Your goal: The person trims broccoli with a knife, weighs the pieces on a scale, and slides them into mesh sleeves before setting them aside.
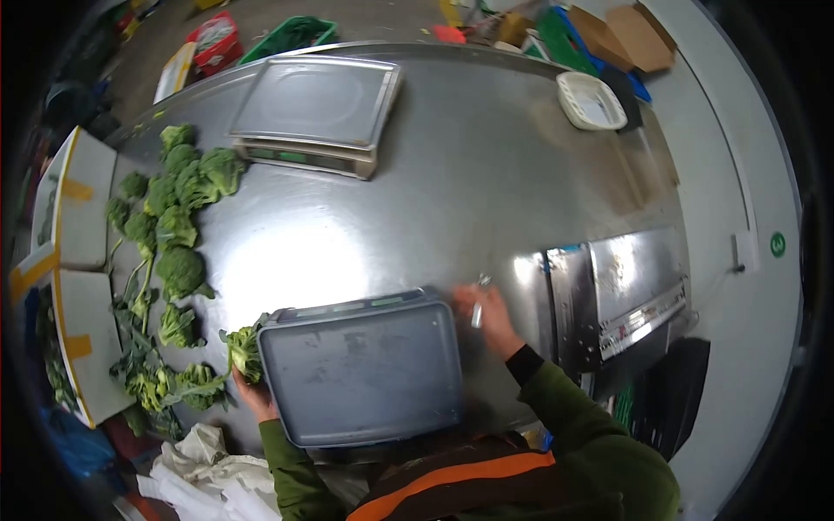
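Observation:
My left hand (252,397) is closed around the stem end of a broccoli head (245,354), right beside the left wall of a grey plastic bin (360,378). The bin lies directly in front of my body. Off its right side, over the metal table, my right hand (493,319) grips a small silver metal tool (477,313); motion blurs it, and I cannot tell its exact kind. More broccoli (181,271) with stems and leaves lies in a loose row along the table's left side.
A flat-topped weighing scale (317,104) stands at the back. White boxes (91,326) line the left edge. At the right are a metal machine (630,278) and a white basket (591,101). White plastic bags (204,469) lie at lower left.

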`<state>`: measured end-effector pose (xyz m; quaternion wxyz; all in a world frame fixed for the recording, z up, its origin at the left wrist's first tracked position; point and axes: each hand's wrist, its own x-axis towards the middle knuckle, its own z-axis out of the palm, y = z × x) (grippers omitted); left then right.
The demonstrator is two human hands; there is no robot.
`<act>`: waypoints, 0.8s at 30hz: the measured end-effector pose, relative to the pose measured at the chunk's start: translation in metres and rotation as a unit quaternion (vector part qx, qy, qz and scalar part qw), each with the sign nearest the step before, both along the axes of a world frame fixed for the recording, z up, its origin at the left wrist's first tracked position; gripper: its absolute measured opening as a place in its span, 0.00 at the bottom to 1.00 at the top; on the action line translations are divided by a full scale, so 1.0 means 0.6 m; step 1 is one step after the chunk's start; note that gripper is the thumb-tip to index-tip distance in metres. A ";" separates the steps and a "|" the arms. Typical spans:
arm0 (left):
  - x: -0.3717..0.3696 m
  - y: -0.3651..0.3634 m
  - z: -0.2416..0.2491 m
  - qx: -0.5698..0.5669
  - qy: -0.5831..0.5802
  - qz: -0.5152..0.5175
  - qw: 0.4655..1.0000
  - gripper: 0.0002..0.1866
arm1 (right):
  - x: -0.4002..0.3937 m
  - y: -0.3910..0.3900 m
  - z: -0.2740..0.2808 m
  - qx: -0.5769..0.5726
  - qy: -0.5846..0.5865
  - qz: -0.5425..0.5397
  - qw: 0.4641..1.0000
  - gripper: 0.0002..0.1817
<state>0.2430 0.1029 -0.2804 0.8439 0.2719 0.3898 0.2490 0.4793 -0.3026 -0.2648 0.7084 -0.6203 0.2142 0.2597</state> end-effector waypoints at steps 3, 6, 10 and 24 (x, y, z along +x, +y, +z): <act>0.008 0.004 0.011 0.061 -0.004 0.059 0.996 0.30 | 0.131 0.089 0.009 0.122 -0.031 -0.079 0.989 0.19; -0.007 0.012 0.025 -0.006 -0.099 0.075 0.992 0.27 | 0.265 0.197 -0.013 0.245 0.073 -0.065 0.965 0.23; -0.023 0.033 0.055 -0.010 -0.085 0.184 0.979 0.27 | 0.358 0.359 0.037 0.200 0.091 -0.060 0.974 0.26; -0.071 0.040 0.059 0.054 -0.078 0.106 0.990 0.27 | 0.310 0.290 0.057 0.135 -0.076 0.029 0.987 0.12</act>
